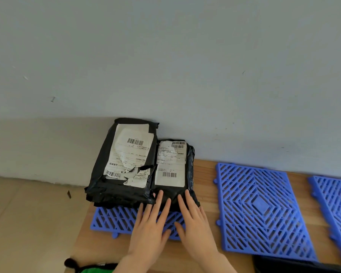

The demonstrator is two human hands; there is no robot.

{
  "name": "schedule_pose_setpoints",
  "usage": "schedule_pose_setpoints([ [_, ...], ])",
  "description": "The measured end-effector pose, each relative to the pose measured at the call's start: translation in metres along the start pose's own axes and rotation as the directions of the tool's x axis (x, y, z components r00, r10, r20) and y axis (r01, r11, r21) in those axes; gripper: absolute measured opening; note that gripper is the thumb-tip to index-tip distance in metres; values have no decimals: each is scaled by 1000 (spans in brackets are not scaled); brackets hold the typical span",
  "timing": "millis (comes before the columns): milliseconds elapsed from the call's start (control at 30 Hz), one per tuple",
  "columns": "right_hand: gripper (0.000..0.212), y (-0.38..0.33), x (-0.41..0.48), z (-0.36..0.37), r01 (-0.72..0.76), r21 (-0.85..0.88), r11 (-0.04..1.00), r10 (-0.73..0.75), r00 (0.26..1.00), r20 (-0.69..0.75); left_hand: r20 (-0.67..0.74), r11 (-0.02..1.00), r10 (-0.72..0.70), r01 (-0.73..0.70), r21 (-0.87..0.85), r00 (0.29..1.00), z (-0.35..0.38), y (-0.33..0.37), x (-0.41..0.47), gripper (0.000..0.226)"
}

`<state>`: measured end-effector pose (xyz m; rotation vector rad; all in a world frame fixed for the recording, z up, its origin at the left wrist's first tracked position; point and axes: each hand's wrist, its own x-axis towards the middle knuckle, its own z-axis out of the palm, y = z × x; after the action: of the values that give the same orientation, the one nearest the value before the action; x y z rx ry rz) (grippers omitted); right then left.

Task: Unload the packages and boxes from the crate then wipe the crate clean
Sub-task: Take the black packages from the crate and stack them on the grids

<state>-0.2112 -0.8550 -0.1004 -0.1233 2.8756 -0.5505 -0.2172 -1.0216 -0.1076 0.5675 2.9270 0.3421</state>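
Observation:
Two black plastic mail packages with white shipping labels lie side by side on a blue plastic grid panel at the table's left end. The larger package is on the left, and the smaller package sits against its right side. My left hand and my right hand lie flat with straight fingers, and their fingertips touch the near edge of the smaller package. No crate is in view.
A second blue grid panel lies flat on the wooden table, and a third at the right edge. A grey wall stands right behind. Tiled floor lies to the left. A green and black item shows at the bottom edge.

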Motion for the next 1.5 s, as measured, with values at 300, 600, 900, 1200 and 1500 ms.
schedule_pose_setpoints([
  [300,71,-2,13,-42,25,-117,993,-7,988,154,137,997,-73,73,9,988,-20,13,12,82],
  [600,59,19,-53,-153,48,103,993,-33,989,-145,-206,967,-14,-40,-253,978,-82,84,-1,44],
  [900,39,122,-187,-258,-53,123,991,101,900,-424,-380,822,267,-415,-389,885,-130,238,-9,41],
  [1200,37,244,-303,-264,-300,140,944,329,806,-493,-293,739,517,-592,-321,804,-106,388,-23,48],
  [1500,65,321,-335,-228,-408,-30,913,389,888,-246,123,809,587,-578,-109,800,-50,466,-22,74],
])
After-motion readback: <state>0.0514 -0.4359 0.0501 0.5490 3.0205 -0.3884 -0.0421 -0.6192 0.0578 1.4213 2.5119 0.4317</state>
